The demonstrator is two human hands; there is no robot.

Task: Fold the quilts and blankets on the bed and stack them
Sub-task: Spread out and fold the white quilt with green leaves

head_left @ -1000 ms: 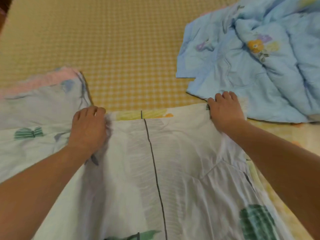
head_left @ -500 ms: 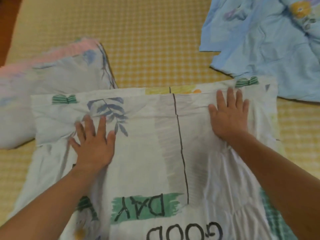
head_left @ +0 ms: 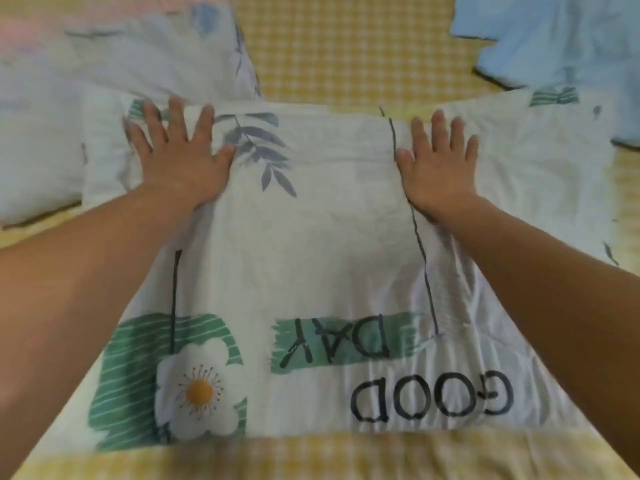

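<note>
A white quilt (head_left: pixel 318 244) printed with a daisy, leaves and "GOOD DAY" lies folded flat in front of me on the bed. My left hand (head_left: pixel 180 161) presses flat on its far left part, fingers spread. My right hand (head_left: pixel 436 164) presses flat on its far right part beside a thin dark line. A folded white and pink quilt (head_left: pixel 114 64) lies at the far left, partly under the printed quilt's corner. A crumpled light blue quilt (head_left: pixel 561 46) lies at the far right.
The bed is covered by a yellow checked sheet (head_left: pixel 349 46), bare between the two far quilts. A yellow checked band (head_left: pixel 311 459) runs along the near edge of the view.
A second ago both hands gripped the quilt's edge; they let go and now lie flat. Since half a second ago the left hand slid farther away and left, and the view dropped closer.
</note>
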